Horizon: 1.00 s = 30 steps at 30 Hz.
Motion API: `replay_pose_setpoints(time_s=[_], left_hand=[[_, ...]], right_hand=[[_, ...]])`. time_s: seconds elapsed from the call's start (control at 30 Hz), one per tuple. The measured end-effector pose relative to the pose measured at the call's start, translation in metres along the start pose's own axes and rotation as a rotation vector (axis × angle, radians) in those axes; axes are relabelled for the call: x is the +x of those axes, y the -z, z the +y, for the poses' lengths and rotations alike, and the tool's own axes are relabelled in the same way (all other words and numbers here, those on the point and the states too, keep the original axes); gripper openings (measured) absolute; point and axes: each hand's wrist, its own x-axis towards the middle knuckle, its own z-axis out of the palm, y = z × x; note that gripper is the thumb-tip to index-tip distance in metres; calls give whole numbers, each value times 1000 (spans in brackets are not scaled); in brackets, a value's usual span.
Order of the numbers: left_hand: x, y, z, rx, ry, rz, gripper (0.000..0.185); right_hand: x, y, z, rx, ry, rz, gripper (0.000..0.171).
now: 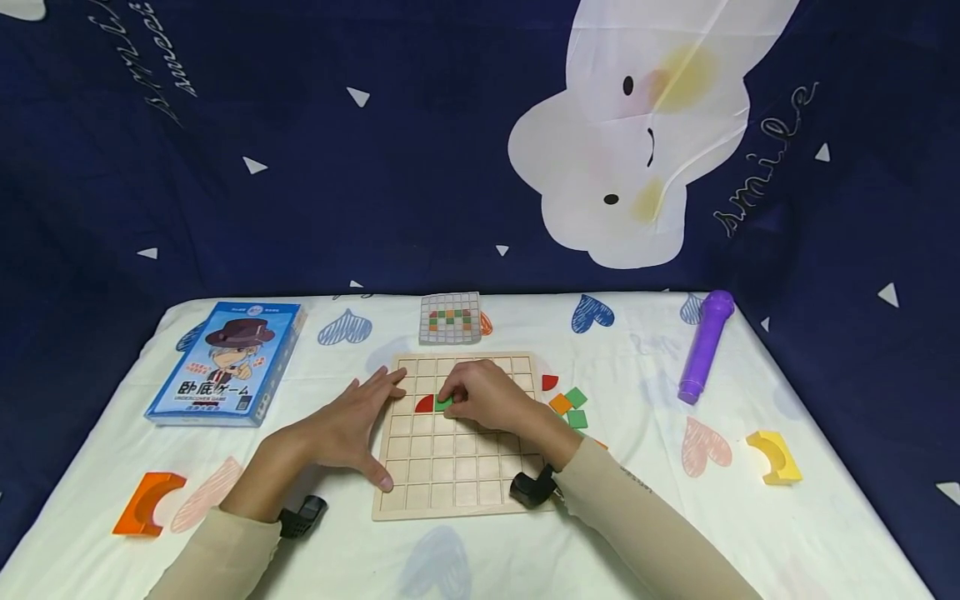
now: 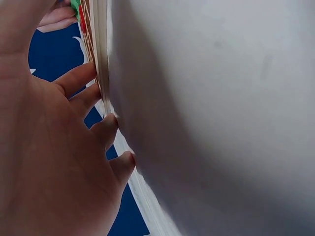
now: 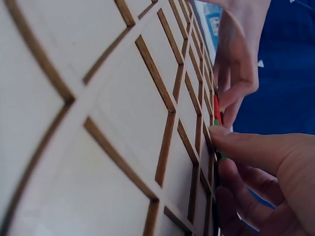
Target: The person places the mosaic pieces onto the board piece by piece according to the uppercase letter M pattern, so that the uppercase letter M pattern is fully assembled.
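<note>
R hand (image 1: 487, 398) pinches a green tile (image 1: 444, 402) between thumb and fingertips, low over the board (image 1: 450, 475), upper-middle rows, just beside a red quarter-round (image 1: 425, 405) already seated in a cell. L hand (image 1: 352, 425) lies flat, fingers spread, pressing the board's left edge, thumb on the near left part; it holds nothing.

Handling, my call: the tile looks like thin painted wood. Light, stiff, smooth-faced, so it could slip from a loose pinch. Best taken by opposite edges, as I see it now. The board is rigid and flat; the L hand looks to be keeping it from sliding on the cloth-covered desk (image 1: 637, 533).

Count:
- board: 1
- pattern card (image 1: 450, 317) behind board: 1
- loose tiles R of board: 1 red (image 1: 550, 382), 1 orange (image 1: 560, 404), 2 green (image 1: 576, 397); more may be hidden by the wrist
- game box (image 1: 228, 362): 1
- purple tube (image 1: 705, 346): 1
- arch blocks: 1 orange (image 1: 146, 502), 1 yellow (image 1: 776, 457)

Wrist views are too close to add to the count.
</note>
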Motion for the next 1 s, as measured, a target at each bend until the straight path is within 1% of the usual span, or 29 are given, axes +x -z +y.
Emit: replay_pose_setpoints(time_s=[0.1, 0.2, 0.33, 0.6, 0.83, 1.0], left_hand=[[-1, 0, -1, 0, -5, 3, 147], [-2, 0, -1, -4, -9, 6, 144], [-2, -1, -1, -12, -14, 8, 135], [-1, -1, -2, -20, -34, 7, 132], [-1, -1, -1, -21, -17, -2, 129], [-2, -1, -1, -7, 9, -10, 134]], right_hand=[[1, 0, 0, 4, -2, -9, 10], [1, 0, 0, 8, -10, -16, 10], [1, 1, -1, 13, -12, -19, 10], [-1, 0, 1, 8, -10, -8, 11], [-5, 3, 2, 31, 19, -24, 13], [-10, 9, 5, 97, 49, -29, 16]])
